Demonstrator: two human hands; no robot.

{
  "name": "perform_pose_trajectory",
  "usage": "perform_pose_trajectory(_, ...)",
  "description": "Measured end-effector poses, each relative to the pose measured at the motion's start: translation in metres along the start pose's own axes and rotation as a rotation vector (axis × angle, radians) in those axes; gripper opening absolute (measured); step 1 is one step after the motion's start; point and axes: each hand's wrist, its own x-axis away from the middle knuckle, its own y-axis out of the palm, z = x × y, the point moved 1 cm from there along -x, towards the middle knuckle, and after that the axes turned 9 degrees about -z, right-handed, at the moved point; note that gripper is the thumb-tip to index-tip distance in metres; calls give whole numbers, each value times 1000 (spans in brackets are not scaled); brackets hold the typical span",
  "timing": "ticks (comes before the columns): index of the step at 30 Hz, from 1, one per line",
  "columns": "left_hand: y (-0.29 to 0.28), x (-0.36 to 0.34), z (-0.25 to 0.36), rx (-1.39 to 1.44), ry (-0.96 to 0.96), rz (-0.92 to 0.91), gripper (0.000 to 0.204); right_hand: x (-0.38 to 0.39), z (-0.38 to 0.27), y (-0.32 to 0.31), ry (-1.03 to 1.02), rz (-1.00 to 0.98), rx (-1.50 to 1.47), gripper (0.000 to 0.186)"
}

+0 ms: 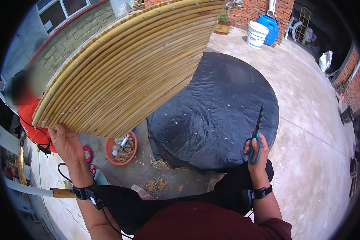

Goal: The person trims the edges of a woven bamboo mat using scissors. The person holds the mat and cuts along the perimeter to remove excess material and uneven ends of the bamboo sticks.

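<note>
Left hand fingers clamp the lower rim of the woven tray, raised and tilted so its edge is exposed; right hand fingers loop through scissors, blades closed, pointing up, apart from it.

Woven tray blocking upper left

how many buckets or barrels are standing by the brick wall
2: a white bucket on the concrete at the top, and a blue barrel just behind it to the right, against the brick wall. The woven tray may hide more.
</note>
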Motion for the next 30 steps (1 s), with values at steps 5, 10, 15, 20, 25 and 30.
perform_pose_trajectory(5, 52, 86, -85, -420, -194, -537, 27, 7, -33, -7, -255, 259, -63, 39)
perform_pose_trajectory(10, 20, 196, -191, -744, -403, -652, 36, -2, -47, -51, -281, 375, 145, 36)
perform_pose_trajectory(15, -60, 266, -250, -946, -644, -649, 37, -33, 35, -160, 116, 290, 575, 32)
perform_pose_trajectory(20, -32, 276, -236, -126, -1510, 22, 34, -35, 98, -155, 144, 95, 1492, 40)
perform_pose_trajectory(25, -6, 277, -237, 135, -1556, -56, 34, -65, 128, -133, 189, 131, 1510, 49)
perform_pose_trajectory(30, -5, 263, -256, -1082, -897, -377, 60, -100, 129, -136, 139, 113, 1654, 49)
